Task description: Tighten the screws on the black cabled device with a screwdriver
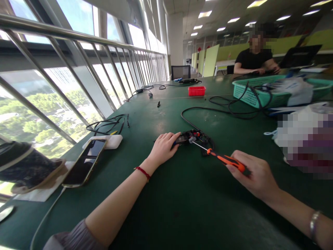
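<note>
In the middle of the green table lies a dark electrical device (186,137) with its inner parts exposed, bits of red and grey among them. My left hand (164,146) is closed over its left end, pressing it to the tabletop. An orange and black screwdriver (229,161) is held by its handle in my right hand (256,173). Its thin metal shaft slants down to the left, and the tip reaches the grey part of the device; whether it sits in a screw is too small to tell. A black cable curves away from the device's right side.
A red tray (197,91) stands farther back, with a small black piece (158,104) to its left. At right are a green basket (247,93) and a plastic bag (304,139). A phone (84,163) and cables (111,123) lie left. A person (256,59) sits across the table.
</note>
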`<state>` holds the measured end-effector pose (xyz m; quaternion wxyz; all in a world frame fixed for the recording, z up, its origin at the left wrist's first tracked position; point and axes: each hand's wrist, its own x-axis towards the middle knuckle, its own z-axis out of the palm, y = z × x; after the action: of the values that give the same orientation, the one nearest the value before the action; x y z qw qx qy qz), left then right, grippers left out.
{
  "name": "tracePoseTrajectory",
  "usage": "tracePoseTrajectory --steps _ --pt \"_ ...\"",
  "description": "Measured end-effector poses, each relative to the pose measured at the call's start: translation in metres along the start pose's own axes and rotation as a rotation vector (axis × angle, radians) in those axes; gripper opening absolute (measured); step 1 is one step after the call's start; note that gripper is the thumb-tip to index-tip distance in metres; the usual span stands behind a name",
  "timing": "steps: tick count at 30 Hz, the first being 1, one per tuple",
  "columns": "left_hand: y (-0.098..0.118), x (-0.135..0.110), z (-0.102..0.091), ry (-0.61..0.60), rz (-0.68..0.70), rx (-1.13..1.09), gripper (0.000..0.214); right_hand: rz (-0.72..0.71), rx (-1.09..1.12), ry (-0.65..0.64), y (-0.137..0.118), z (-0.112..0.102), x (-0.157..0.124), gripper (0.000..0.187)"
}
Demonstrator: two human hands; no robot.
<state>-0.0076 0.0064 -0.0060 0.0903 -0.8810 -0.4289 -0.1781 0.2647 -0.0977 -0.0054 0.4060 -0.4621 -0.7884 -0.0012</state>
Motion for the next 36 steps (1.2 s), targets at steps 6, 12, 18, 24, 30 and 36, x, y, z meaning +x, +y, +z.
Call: tracePoseTrajectory --steps 6,12,18,24,30,36 --pt "0.0007 0.0004 -0.0008 0.001 -0.001 -0.005 0.044 0.008 0.002 0.043 0.0039 0.0023 -0.005 0.008" --pt "0.0013 0.0002 -0.0011 -0.004 -0.005 -0.009 0.044 -0.042 -0.011 -0.016 0.0042 0.0031 -0.0043 0.021" --pt "0.0012 0.0008 -0.0001 -0.01 -0.007 0.001 0.044 0.02 -0.002 -0.016 0.0052 0.0022 -0.0037 0.019" --pt "0.0016 0.0004 0.0002 -0.026 -0.013 0.046 0.045 0.03 0.015 0.033 0.0045 0.0033 -0.0039 0.008" --pt "0.0035 -0.0004 0.001 -0.035 -0.026 0.082 0.045 -0.012 -0.023 -0.001 0.0029 0.002 -0.0003 0.026" --pt "0.0077 -0.0007 0.0022 -0.029 -0.047 0.118 0.044 0.136 0.02 0.029 0.009 0.0034 -0.0063 0.01"
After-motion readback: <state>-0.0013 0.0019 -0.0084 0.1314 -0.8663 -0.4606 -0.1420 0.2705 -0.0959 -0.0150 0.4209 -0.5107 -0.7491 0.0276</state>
